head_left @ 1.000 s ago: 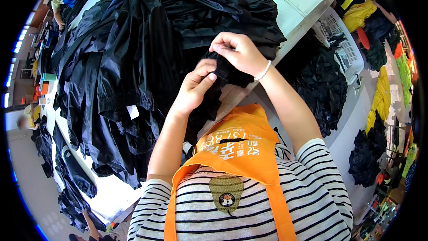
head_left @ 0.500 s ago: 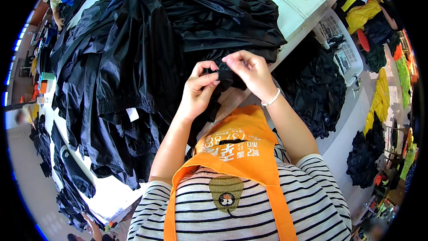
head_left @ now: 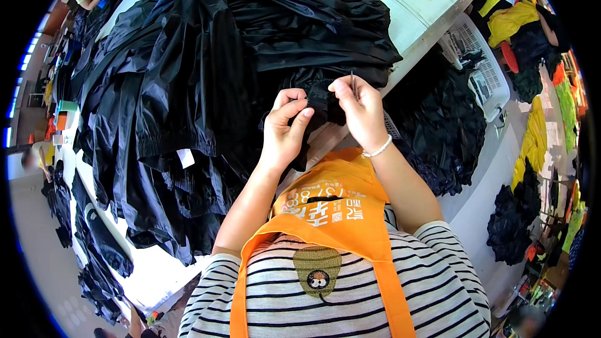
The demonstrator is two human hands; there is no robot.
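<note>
A large heap of shiny black garments [head_left: 181, 81] with gathered elastic edges covers the table in front of me. At its near right side my left hand [head_left: 285, 131] is closed, pinching a gathered black cuff [head_left: 318, 97] between thumb and fingers. Close to the cuff's right end is my right hand [head_left: 362, 112], with a beaded bracelet at the wrist. Its fingers are closed round a thin pointed tool [head_left: 352, 79], mostly hidden in the hand; only a narrow tip shows above the fingers. Whether its fingertips touch the cuff is hard to tell.
The pale tabletop [head_left: 432, 0] shows at the back right. Beyond its edge stand a white plastic basket [head_left: 494, 75] and a pile of black fabric [head_left: 444, 131]. Yellow cloth [head_left: 531, 138] lies farther right. Other people work at the far left and far right.
My right hand has moved slightly right and turned, so the thin tool's tip now shows. More of the cuff is visible between my hands. My left hand keeps its pinch, almost in place.
</note>
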